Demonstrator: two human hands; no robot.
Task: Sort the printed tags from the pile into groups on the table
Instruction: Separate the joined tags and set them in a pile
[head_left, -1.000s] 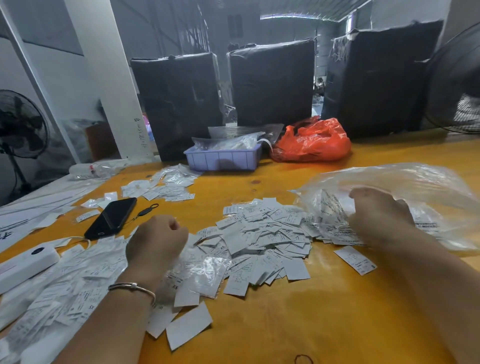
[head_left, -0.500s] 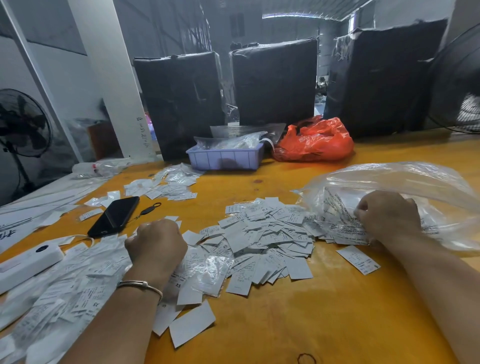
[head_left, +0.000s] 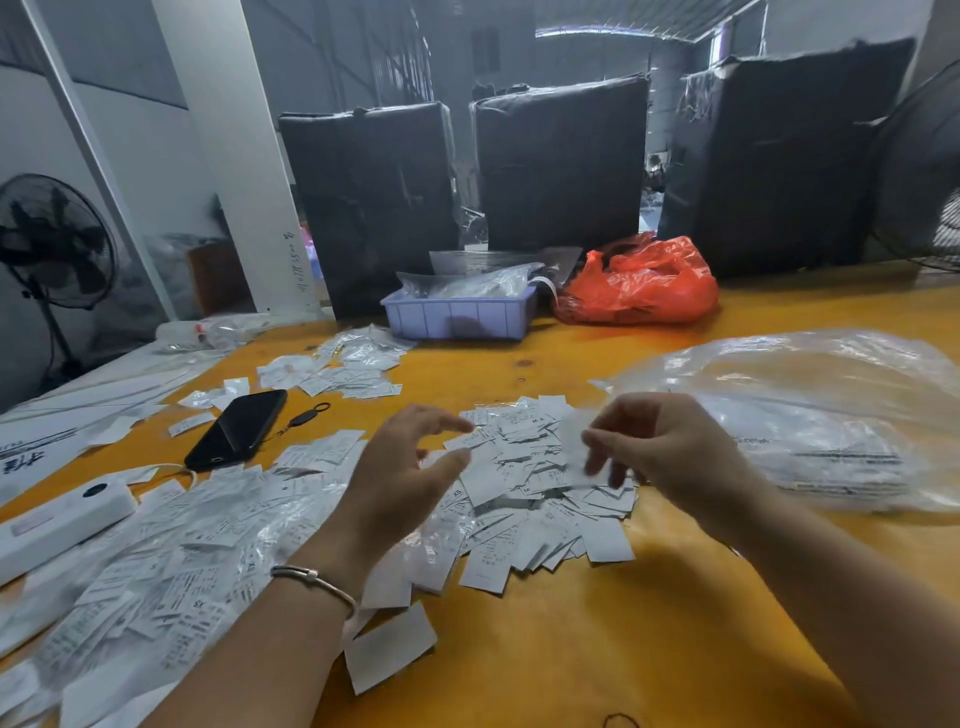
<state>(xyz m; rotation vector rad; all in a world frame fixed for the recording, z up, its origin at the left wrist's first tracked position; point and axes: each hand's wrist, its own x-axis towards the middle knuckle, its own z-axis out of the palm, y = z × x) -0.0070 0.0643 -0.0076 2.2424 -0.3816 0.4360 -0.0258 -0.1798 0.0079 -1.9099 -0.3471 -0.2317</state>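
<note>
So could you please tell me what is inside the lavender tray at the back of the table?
The lavender tray holds clear plastic bags that rise above its rim; whatever lies beneath them is hidden.

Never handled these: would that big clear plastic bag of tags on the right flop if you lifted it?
Probably. The clear plastic bag lies crumpled and sagging on the table, so it looks limp. Its glossy film may be slippery, and the tags inside would likely slide and shift.

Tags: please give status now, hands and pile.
Left hand open above pile. Right hand pinching one tag, blurred. Phone beside pile, not blocking.
</note>
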